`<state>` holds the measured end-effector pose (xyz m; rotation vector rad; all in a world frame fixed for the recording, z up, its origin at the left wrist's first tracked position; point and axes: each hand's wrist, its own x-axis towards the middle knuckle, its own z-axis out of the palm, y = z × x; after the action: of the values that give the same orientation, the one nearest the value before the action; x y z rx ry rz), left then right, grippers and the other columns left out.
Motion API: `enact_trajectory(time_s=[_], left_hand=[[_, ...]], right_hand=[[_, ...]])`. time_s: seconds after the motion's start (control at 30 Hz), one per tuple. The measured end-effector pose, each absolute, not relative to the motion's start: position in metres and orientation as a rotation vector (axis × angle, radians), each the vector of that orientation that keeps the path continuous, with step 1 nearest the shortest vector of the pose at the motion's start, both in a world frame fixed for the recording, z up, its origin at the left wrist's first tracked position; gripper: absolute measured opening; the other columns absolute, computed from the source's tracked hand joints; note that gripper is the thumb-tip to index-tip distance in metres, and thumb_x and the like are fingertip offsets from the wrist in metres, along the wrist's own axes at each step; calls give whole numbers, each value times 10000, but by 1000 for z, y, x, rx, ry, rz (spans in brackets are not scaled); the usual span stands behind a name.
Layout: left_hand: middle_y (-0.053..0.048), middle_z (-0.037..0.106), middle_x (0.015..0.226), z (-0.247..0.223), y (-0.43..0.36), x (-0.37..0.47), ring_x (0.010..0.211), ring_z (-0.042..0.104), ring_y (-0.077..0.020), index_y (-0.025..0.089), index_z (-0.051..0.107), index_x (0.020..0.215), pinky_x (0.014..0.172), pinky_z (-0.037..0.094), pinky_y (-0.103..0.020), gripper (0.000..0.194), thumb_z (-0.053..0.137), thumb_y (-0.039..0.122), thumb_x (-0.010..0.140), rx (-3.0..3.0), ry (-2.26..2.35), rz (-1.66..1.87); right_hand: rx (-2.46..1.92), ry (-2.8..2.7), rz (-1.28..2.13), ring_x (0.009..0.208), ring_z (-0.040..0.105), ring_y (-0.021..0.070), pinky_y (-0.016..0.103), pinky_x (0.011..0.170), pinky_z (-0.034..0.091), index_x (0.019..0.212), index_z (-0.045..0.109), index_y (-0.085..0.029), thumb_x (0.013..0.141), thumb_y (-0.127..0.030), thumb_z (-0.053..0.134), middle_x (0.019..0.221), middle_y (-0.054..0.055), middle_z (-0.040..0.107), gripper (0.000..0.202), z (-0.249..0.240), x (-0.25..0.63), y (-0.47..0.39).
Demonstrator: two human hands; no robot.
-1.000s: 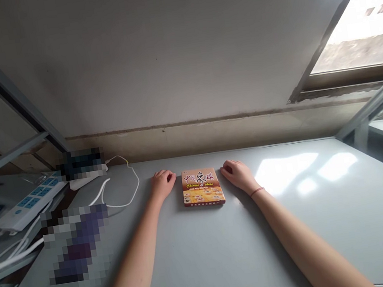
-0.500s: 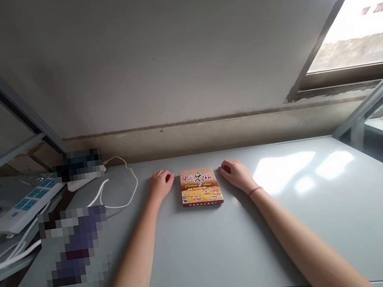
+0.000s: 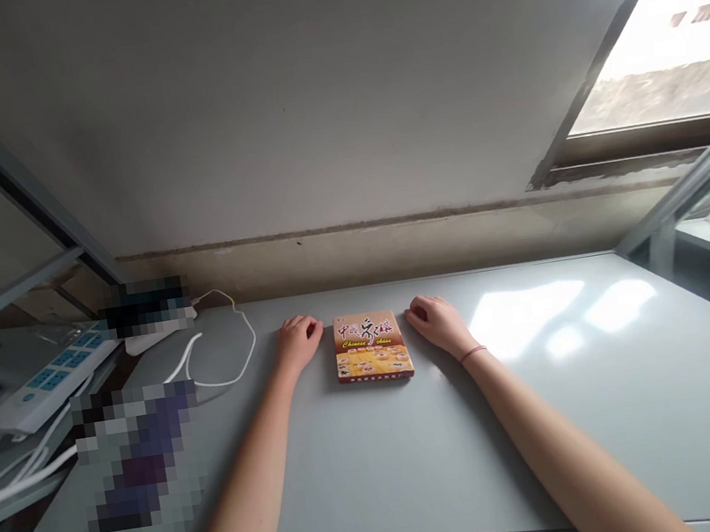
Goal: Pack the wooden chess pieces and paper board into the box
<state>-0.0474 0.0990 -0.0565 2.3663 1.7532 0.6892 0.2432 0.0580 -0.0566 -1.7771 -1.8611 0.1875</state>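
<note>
Chess box: a flat red, orange and yellow box (image 3: 372, 348) lying on the table between the two hands, printed cover up, the words "Chinese chess" turned to read from the person's side
Box cover: large Chinese characters above the yellow lettering, a picture of round pieces on a board below, a dark red side facing the person
Left hand: the left hand (image 3: 299, 340) sits just beside the box's left side, near its far corner, a narrow gap between them; fingers curled in, the thumb close to the index finger with a small dark hollow between
Right hand: the right hand (image 3: 436, 318) sits just beside the box's right side, also toward the far corner and apart from it; fingers folded into a loose fist, and whether the palm holds anything cannot be told
Wrist: a thin reddish band (image 3: 473, 353) around the right wrist
Table: a smooth grey tabletop (image 3: 391, 465) under box and hands, bright patches of light to the right of the right hand
Left side: a thin white cable (image 3: 255, 339) looping on the table, a pixelated purple and dark item (image 3: 150, 457) nearer the person, a white power strip (image 3: 45, 383) with blue sockets farther left
Behind: a plain grey wall (image 3: 305, 113), with a window (image 3: 657, 101) at upper right
Frame: slanting grey metal bars (image 3: 11, 157) at the left, another bar (image 3: 689, 180) at the right
</note>
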Motion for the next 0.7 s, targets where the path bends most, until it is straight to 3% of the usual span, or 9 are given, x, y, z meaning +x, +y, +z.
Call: enact_trajectory(time_s=[0.53, 0.7], left_hand=[[-17, 661, 812, -55, 97, -47, 812, 581, -173, 207, 636, 756, 790, 419, -291, 183, 513, 259, 880, 2365, 1710, 763], [-13, 655, 913, -42, 90, -41, 890, 597, -153, 229, 630, 914, 844, 450, -275, 166, 465, 232, 900, 2398, 1584, 879]], right_hand=[[-1791, -1863, 210, 653, 437, 169, 265, 636, 318, 645, 438, -219, 817, -305, 434, 665, 21, 563, 193, -55, 243, 57], [-1795, -1858, 233, 661, 441, 175, 272, 645, 320, 649, 465, -216, 810, -315, 430, 669, 31, 567, 192, -53, 243, 57]])
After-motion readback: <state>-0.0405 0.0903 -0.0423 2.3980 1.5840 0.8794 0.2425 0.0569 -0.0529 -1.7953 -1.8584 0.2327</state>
